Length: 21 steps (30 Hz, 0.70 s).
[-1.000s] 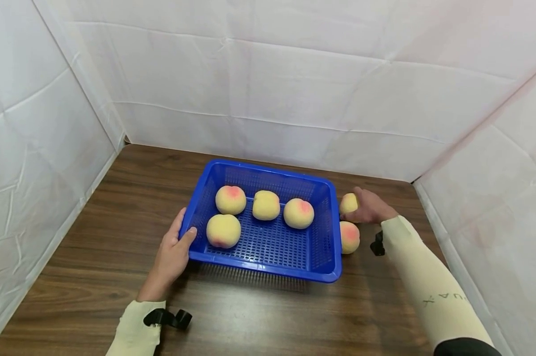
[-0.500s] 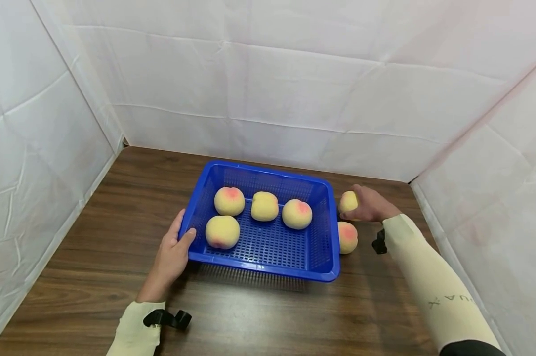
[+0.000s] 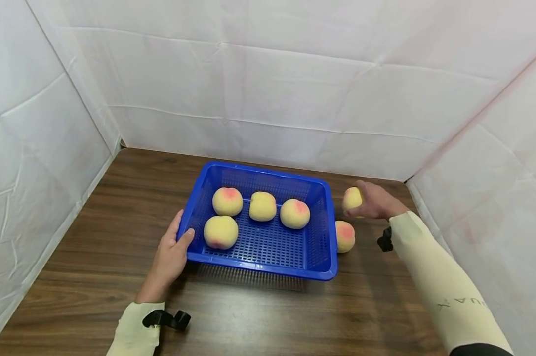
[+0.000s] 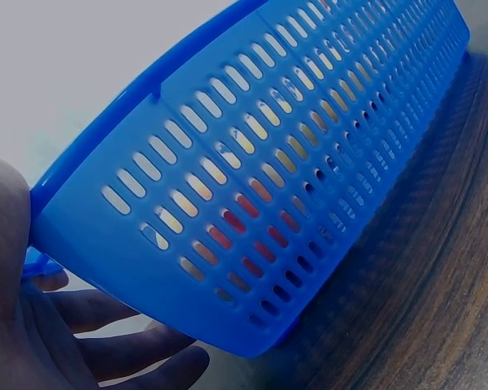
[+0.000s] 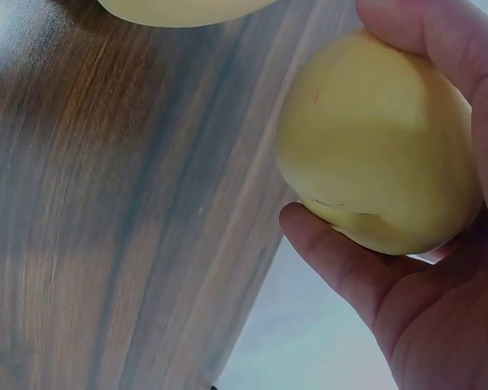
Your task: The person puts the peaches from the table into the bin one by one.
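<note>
My left hand point(image 3: 168, 258) grips the left end of a blue plastic basket point(image 3: 272, 249), thumb over the rim and the other fingers outside against the wall. Four-sided and perforated, the basket holds several yellow peaches with pink blushes, among them a front-left peach point(image 3: 221, 232) and a right-hand peach point(image 3: 295, 214). To the right of the basket, my right hand point(image 3: 376, 200) holds another peach point(image 5: 378, 138) between thumb and fingers. A loose peach point(image 3: 345, 237) sits on the table against the basket's right side, partly hidden by its rim.
The dark wood-grain table point(image 3: 250, 321) lies under everything. White cloth walls rise behind it point(image 3: 272, 89), on the left and on the right. Both forearms wear pale sleeves with black wrist straps.
My right hand has lifted slightly and moved a little to the right, away from the basket, with the peach in it. The left hand keeps its grip on the basket.
</note>
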Tool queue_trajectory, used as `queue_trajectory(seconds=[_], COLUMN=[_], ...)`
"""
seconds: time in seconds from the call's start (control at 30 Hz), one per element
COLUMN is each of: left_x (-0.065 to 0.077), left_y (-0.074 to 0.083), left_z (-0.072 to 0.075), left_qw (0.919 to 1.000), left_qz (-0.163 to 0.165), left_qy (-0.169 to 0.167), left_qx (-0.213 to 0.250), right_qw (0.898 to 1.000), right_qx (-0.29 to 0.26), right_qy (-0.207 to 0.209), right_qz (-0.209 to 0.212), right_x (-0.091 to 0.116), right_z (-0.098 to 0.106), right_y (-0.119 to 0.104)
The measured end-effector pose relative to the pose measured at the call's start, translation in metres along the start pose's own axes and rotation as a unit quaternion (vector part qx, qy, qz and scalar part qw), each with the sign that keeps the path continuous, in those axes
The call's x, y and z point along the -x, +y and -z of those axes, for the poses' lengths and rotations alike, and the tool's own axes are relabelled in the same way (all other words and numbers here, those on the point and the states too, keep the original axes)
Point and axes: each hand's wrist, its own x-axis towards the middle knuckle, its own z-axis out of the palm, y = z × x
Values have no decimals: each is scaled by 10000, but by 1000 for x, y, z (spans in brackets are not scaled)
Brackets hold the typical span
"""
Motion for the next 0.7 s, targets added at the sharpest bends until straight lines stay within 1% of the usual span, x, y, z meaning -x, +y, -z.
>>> queue_trajectory(seconds=[0.27,0.43,0.7], left_x=[-1,-1,-1], left_y=[-2,-3,-1], left_z=[0,0,0], left_qw=[9999,9999,9999], left_qz=[-86,-139,-112], left_qy=[56,77,46], left_qx=[53,68,33], right_qw=[10000,10000,9999], right_qx=[-9,-18,-99], right_qy=[4,25,121], right_qz=[79,15,26], right_x=[8,13,20], right_z=[9,16,26], right_y=[-1,-5,-10])
